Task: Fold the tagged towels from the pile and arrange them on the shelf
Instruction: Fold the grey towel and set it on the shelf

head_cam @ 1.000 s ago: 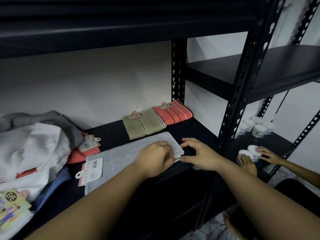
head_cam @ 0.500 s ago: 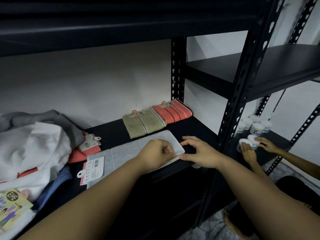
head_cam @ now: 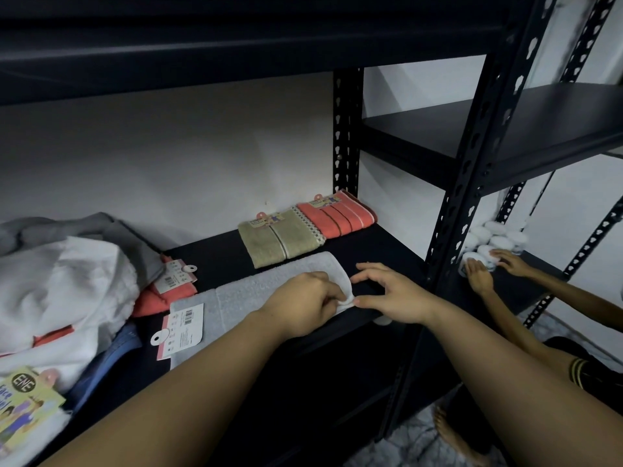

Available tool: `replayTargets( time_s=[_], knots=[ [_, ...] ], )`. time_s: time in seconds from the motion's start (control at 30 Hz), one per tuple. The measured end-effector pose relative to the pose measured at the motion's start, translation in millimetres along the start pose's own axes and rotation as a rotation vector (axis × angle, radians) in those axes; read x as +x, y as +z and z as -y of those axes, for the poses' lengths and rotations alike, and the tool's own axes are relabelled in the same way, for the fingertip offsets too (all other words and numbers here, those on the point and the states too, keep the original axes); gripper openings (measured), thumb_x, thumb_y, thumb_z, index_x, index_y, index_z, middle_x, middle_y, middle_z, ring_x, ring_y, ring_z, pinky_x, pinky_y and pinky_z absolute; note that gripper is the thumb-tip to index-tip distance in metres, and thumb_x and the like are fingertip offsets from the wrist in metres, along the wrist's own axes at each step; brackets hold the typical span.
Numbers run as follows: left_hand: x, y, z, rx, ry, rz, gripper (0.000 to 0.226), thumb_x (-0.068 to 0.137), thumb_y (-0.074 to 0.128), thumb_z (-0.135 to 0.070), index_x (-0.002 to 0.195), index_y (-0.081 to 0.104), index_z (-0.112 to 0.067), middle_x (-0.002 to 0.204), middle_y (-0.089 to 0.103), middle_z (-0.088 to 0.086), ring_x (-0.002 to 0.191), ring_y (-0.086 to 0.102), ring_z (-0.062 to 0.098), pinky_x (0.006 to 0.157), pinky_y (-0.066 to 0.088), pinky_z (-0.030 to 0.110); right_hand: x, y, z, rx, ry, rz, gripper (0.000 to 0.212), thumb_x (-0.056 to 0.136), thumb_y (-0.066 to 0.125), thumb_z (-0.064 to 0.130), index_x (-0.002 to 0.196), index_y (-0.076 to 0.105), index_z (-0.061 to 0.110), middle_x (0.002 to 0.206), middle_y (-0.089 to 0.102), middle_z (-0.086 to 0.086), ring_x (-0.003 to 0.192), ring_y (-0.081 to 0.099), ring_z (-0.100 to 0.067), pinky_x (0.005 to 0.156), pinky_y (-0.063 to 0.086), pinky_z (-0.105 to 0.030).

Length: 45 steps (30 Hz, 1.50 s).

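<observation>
A grey towel (head_cam: 249, 294) with a white barcode tag (head_cam: 183, 326) lies flat along the front of the black shelf (head_cam: 222, 254). My left hand (head_cam: 303, 303) pinches the towel's right end, which curls up off the shelf. My right hand (head_cam: 387, 293) hovers just right of that end, fingers spread, thumb tip at the towel's edge. Behind, a folded olive towel (head_cam: 279, 239) and a folded coral striped towel (head_cam: 337, 214) lie side by side against the wall. At the left sits the pile (head_cam: 64, 284) of white, grey, coral and blue towels.
A black slotted upright (head_cam: 468, 170) stands just right of my right hand. Beyond it another person's hands (head_cam: 492, 271) handle white jars (head_cam: 488, 241) on a lower shelf. A colourful tag (head_cam: 23, 406) lies at the pile's front left.
My left hand has lifted and curled the towel's right end leftward. My right hand has opened wider. The other person's hands moved on the jars.
</observation>
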<state>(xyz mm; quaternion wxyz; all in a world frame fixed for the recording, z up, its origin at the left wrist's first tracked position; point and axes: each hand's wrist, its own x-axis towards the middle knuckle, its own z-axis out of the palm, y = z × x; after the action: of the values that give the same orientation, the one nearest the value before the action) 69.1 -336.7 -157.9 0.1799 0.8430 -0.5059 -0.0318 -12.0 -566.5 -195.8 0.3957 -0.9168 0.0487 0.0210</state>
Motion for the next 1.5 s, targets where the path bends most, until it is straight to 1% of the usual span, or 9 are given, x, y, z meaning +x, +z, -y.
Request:
replayTargets(
  time_s=[0.1,0.27,0.63,0.8,0.9,1.0,1.17,1.37,1.5],
  knots=[
    [0,3,-2,0.0,0.001,-0.012,0.029,0.1,0.056,-0.026,0.123,0.074,-0.03,0.112,0.067,-0.006,0.103,0.064,0.012,0.089,0.051,0.027,1,-1,3,0.036,0.027,0.0,0.039,0.086,0.072,0.046,0.125,0.066,0.046,0.158,0.035,0.021,0.15,0.03,-0.009,0.127,0.022,-0.046],
    [-5,4,-2,0.005,0.004,-0.026,0.029,0.098,0.057,-0.027,0.121,0.074,-0.032,0.106,0.064,-0.006,0.093,0.065,0.013,0.083,0.054,0.031,3,5,0,-0.018,0.021,-0.056,0.058,0.07,0.061,0.082,0.121,0.064,0.054,0.159,0.036,0.022,0.152,0.029,-0.012,0.126,0.023,-0.048],
    [-51,-13,20,0.178,-0.151,-0.066,0.013,0.086,0.063,-0.023,0.099,0.063,-0.026,0.099,0.052,-0.008,0.088,0.058,0.017,0.069,0.054,0.036,6,7,7,0.007,0.033,-0.088,0.062,0.058,0.065,0.076,0.114,0.066,0.048,0.152,0.042,0.021,0.145,0.038,-0.01,0.123,0.028,-0.046],
    [-96,-21,39,0.188,-0.246,-0.161,0.012,0.083,0.062,-0.02,0.093,0.061,-0.028,0.095,0.052,-0.01,0.087,0.055,0.015,0.066,0.049,0.032,5,7,10,0.007,0.049,-0.101,0.044,0.074,0.079,0.057,0.114,0.066,0.047,0.149,0.042,0.022,0.145,0.037,-0.013,0.124,0.026,-0.046],
    [-122,-25,51,0.174,-0.282,-0.205,0.013,0.082,0.066,-0.02,0.093,0.062,-0.026,0.093,0.051,-0.011,0.088,0.055,0.015,0.065,0.047,0.031,4,8,13,0.047,0.054,-0.12,0.05,0.064,0.077,0.063,0.111,0.068,0.047,0.146,0.044,0.023,0.144,0.04,-0.012,0.124,0.027,-0.045],
    [-150,-31,62,0.192,-0.287,-0.228,0.014,0.085,0.068,-0.022,0.097,0.065,-0.028,0.098,0.053,-0.013,0.087,0.053,0.01,0.06,0.039,0.019,2,8,16,0.08,0.072,-0.132,0.037,0.076,0.084,0.046,0.11,0.069,0.045,0.145,0.045,0.023,0.143,0.041,-0.012,0.123,0.029,-0.043],
    [-190,-38,77,0.237,-0.185,-0.285,0.025,0.073,0.079,-0.012,0.093,0.073,-0.026,0.094,0.064,-0.012,0.09,0.061,0.017,0.073,0.055,0.034,-2,11,24,0.107,0.068,-0.159,0.034,0.082,0.086,0.028,0.112,0.072,0.034,0.148,0.049,0.013,0.136,0.046,-0.01,0.111,0.03,-0.028],
    [-224,-45,94,0.085,-0.177,-0.379,0.01,0.089,0.079,-0.026,0.098,0.074,-0.029,0.091,0.066,-0.017,0.086,0.061,0.002,0.076,0.05,0.021,-5,10,29,0.086,0.088,-0.167,0.033,0.081,0.087,0.028,0.111,0.073,0.031,0.148,0.051,0.011,0.133,0.045,-0.009,0.107,0.03,-0.027],
    [-235,-48,100,0.064,-0.16,-0.403,0.018,0.086,0.082,-0.018,0.102,0.079,-0.027,0.093,0.068,-0.016,0.085,0.063,0.001,0.076,0.051,0.019,-5,10,30,0.098,0.098,-0.197,0.032,0.081,0.087,0.028,0.11,0.074,0.029,0.147,0.053,0.011,0.135,0.046,-0.01,0.106,0.03,-0.028]
  ],
)
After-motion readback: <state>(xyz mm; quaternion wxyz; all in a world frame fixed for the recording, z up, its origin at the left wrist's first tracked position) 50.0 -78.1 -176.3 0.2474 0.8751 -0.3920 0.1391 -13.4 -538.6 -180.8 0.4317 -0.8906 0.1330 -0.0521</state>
